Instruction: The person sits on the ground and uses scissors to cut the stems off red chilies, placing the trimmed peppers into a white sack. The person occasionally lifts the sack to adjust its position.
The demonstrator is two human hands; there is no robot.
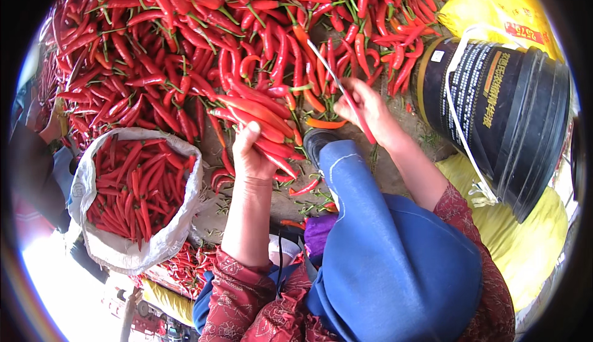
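My left hand (252, 156) is closed round a bunch of long red chili peppers (262, 116), the thumb pressed across them. In my right hand (369, 108) is a slim knife (338, 81) with a red handle, its narrow blade pointing up and left. The blade is apart from the bunch and lies over the big heap of red chilies (185, 51) beyond my hands. Between my hands, an orange chili (326, 123) lies near my dark shoe (318, 144).
A white woven sack (179, 234) full of chilies stands at the left. Loose chilies and green stem bits lie on the ground. On the right, a black bucket (488, 107) with a white handle lies tipped beside yellow sacks (531, 237). Another person's arm (52, 129) shows at far left.
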